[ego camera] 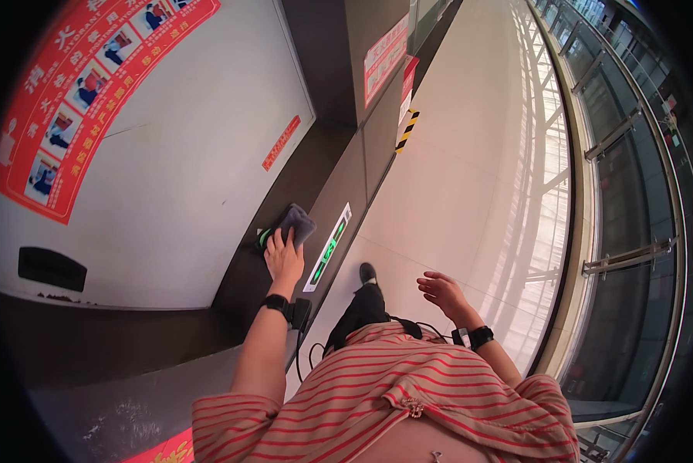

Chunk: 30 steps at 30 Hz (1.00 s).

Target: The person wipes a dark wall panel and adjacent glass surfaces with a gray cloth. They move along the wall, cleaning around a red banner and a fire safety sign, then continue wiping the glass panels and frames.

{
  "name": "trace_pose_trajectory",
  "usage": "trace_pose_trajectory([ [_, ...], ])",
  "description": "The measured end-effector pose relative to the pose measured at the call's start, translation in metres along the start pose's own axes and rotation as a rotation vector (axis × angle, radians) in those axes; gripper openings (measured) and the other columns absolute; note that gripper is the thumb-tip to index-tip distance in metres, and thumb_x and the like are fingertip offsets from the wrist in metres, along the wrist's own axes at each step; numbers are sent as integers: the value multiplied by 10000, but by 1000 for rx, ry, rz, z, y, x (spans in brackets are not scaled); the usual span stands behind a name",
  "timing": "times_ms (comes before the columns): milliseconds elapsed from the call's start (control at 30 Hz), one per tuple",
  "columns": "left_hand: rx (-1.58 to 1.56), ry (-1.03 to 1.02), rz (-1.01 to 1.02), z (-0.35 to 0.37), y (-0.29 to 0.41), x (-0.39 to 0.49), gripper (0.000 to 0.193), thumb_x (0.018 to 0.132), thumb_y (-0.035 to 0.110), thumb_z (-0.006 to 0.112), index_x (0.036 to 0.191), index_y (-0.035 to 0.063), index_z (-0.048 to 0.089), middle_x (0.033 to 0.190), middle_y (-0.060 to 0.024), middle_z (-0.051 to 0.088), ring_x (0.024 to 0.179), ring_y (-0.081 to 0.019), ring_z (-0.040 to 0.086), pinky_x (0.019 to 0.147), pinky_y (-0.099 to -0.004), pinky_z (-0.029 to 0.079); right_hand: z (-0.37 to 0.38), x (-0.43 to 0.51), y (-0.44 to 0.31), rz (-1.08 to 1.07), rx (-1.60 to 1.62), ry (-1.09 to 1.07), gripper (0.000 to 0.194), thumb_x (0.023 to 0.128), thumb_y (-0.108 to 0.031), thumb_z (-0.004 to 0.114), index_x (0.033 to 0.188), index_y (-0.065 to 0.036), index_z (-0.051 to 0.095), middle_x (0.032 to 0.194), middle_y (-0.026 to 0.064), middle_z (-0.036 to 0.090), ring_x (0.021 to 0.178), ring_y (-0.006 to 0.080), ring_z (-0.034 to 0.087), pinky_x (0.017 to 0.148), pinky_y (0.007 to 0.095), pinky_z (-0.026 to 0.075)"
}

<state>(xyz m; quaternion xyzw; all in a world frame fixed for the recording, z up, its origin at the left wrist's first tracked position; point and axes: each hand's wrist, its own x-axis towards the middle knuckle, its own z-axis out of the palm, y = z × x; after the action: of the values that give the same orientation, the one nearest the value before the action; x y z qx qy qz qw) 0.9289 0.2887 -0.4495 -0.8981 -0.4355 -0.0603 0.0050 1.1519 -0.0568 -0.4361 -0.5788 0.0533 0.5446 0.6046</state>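
My left hand [284, 260] holds a folded dark grey cloth [297, 224] against the dark recessed frame beside a white fire hydrant cabinet door [178, 144]. A small round thing with a green rim [264, 238] shows partly behind the fingers and cloth. Just right of that hand, a lit green exit sign [330, 249] is set in the dark wall panel. My right hand [441, 292] hangs over the pale floor with its fingers apart and nothing in it. Both wrists wear black straps with small devices.
Red instruction posters cover part of the cabinet door and the wall. A yellow and black striped marker [407, 132] stands out at the wall's foot. Pale floor tiles [468, 144] run along the wall. On the far right is a glass railing with a metal handrail [662, 139].
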Motion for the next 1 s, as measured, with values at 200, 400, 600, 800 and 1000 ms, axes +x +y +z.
trace_pose_trajectory([
  [200,-48,-34,57,5,40,101,502,940,366,547,1401,174,494,1442,-131,384,1274,-354,388,1016,-477,386,-13,31,-23,22,24,71,360,949,-172,502,1286,-49,518,1184,92,662,1075,181,623,922,330,479],
  [400,-29,-8,140,21,80,199,512,954,363,526,1409,130,487,1460,-158,386,1223,-350,421,1018,-434,404,-22,58,-65,47,39,134,380,930,-174,530,1288,-47,523,1180,88,661,1085,181,616,918,326,478],
  [600,20,55,129,36,101,278,528,922,345,565,1391,112,502,1444,-170,409,1162,-330,465,958,-389,447,-23,87,-106,-10,19,210,391,912,-175,555,1281,-49,530,1178,81,657,1073,183,619,923,329,477],
  [800,-202,32,323,16,110,274,464,816,176,689,1273,175,610,1354,-132,464,1115,-359,487,932,-422,473,-17,100,-113,78,33,208,369,928,-148,519,1282,-45,522,1170,88,658,1068,179,621,910,321,488],
  [1000,-202,-119,409,7,114,245,521,777,147,719,1284,200,607,1374,-94,440,1103,-318,486,908,-392,487,-8,113,-123,98,41,158,355,950,-136,487,1285,-20,503,1130,76,661,973,145,632,836,292,513],
])
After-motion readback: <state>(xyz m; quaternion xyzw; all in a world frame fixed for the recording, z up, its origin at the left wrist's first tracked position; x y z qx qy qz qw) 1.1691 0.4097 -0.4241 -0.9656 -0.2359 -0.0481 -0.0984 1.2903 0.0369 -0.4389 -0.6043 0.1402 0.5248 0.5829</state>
